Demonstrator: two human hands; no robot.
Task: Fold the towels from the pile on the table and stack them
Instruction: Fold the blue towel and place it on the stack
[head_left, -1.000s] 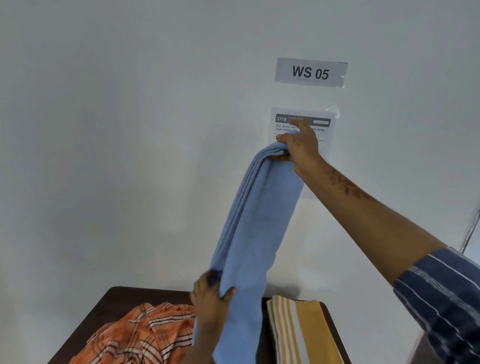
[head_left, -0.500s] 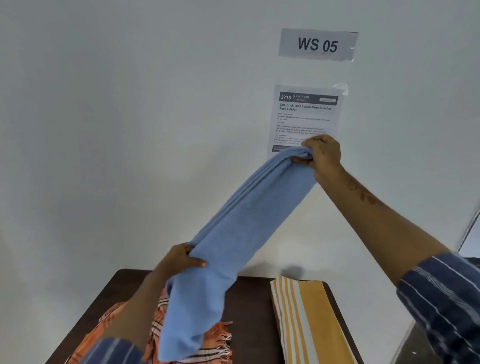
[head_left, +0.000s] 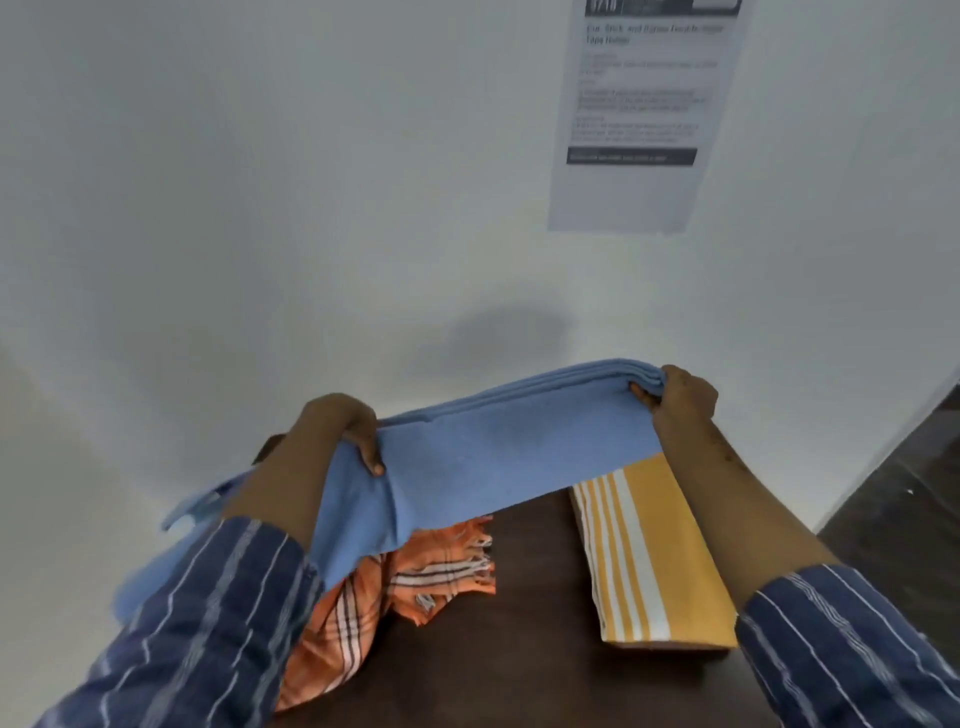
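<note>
A light blue towel, folded into a long band, stretches almost level above the table. My right hand pinches its far right end, where several layers show. My left hand grips it near the middle, and the rest hangs over my left forearm. Under it on the left lies a crumpled orange checked towel with fringes. A folded yellow towel with white stripes lies flat on the right side of the table.
The dark brown table stands against a white wall. A printed paper sheet is taped to the wall above. Dark floor shows at the right past the table's edge.
My right hand has come down from wall height to just above the table, bringing the blue towel from a steep slant to nearly level. The view has tipped downward.
</note>
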